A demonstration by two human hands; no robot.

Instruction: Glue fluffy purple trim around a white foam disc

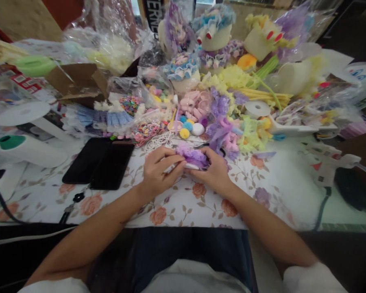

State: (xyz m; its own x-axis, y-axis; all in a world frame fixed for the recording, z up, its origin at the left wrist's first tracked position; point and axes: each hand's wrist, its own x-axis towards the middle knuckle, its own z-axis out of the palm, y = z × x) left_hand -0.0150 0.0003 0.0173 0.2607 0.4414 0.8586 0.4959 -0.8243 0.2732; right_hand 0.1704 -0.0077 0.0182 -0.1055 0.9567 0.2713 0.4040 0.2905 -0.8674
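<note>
Between my two hands, just above the flowered tablecloth, is a small piece with purple ruffled lace (192,154) on top and a white base along its lower edge. My left hand (163,167) pinches its left side with thumb and fingertips. Closed on its right side is my right hand (212,169), thumb along the near edge. Just beyond the hands lie purple ruffled fabric (221,132), yellow ruffled fabric (254,132) and coloured pompoms (187,126). Strings of white beads (160,140) are at the left hand's far side.
Two dark phones (110,165) lie left of my hands. A thread cone (33,150) stands at the far left, a glue gun (329,162) at the right. Decorated hats (183,79), a cardboard box (77,81) and plastic bags crowd the back. A white spool (258,108) sits among the fabric.
</note>
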